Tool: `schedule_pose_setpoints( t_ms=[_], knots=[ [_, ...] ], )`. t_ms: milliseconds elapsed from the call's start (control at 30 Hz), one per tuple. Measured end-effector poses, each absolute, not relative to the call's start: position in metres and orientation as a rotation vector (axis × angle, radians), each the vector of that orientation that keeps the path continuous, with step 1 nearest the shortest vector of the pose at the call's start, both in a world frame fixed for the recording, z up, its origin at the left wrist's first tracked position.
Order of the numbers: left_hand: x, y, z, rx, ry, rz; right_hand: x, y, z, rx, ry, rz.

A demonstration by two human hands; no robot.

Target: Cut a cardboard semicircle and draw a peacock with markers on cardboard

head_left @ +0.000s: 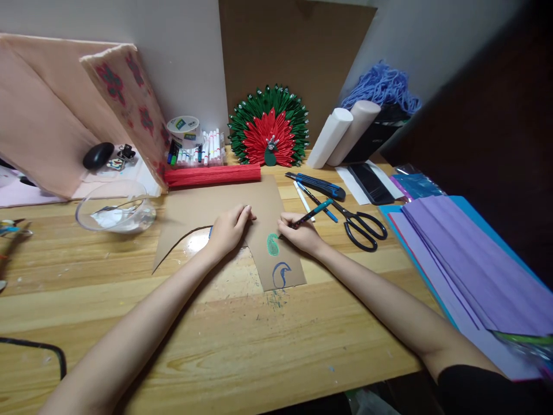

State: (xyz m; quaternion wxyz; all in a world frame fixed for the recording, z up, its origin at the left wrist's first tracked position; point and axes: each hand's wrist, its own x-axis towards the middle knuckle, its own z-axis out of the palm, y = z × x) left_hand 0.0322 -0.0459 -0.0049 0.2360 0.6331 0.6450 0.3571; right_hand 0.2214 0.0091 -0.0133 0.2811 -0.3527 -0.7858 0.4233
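A cut piece of brown cardboard (216, 204) lies flat on the wooden table (242, 340). My left hand (228, 229) rests on it with fingers curled, pressing it down. My right hand (302, 233) is closed on a teal marker (313, 213), its tip at the cardboard next to a green drop shape (272, 244). Below that shape is a blue outlined drop shape (280, 274).
Black scissors (363, 225), a blue utility knife (319, 184) and pens (305, 199) lie to the right. Purple and blue paper sheets (470, 265) fill the right edge. A glass bowl (114, 207) stands left; a red crepe roll (213, 174), markers (201, 151) and a paper peacock (270, 129) at the back.
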Motion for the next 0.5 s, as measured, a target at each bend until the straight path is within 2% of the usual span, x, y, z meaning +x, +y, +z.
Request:
schedule_pose_setpoints(
  t_ms=[500],
  knots=[
    [0.0319, -0.0464, -0.0050, 1.748, 1.767, 0.989, 0.2220, 0.0094, -0.0145, -0.929, -2.155, 1.115]
  ],
)
